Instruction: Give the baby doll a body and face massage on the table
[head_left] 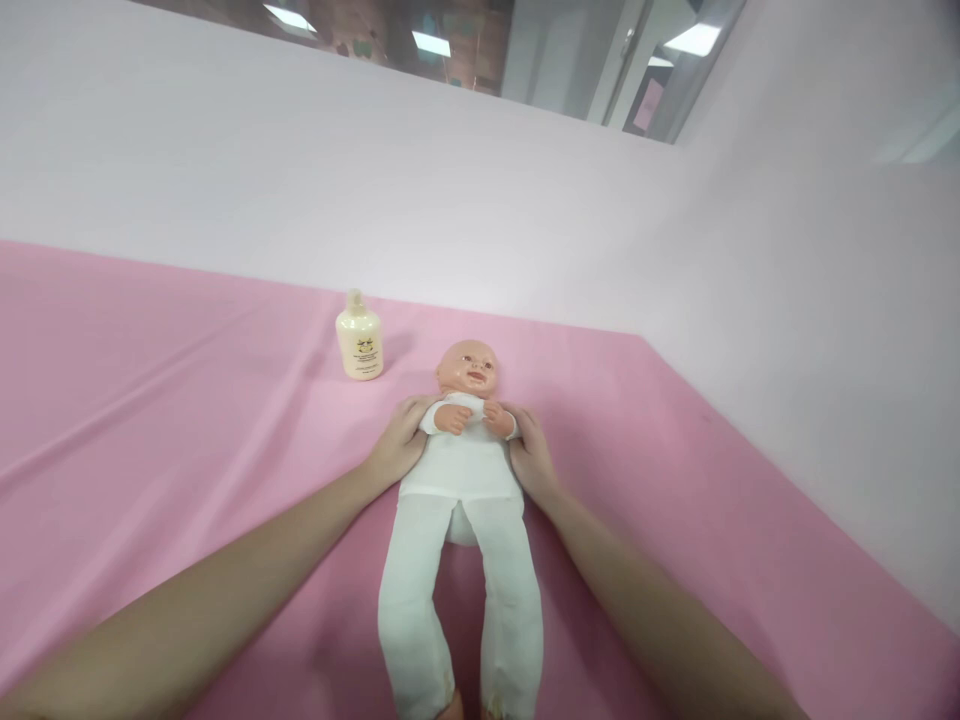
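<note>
White-clad doll [461,470] lengthwise between left hand [397,445] and right hand [531,455], head away.

This looked like a staged baby-care practice room in an office building. A pink sheet [150,400] covered the flat surface, plain pale walls [450,190] enclosed it, and glass panels [570,60] with ceiling lights [431,43] ran along the top of the frame.

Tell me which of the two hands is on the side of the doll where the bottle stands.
The left hand: it cups the doll on the side of the cream bottle. The right hand holds the far side.
</note>
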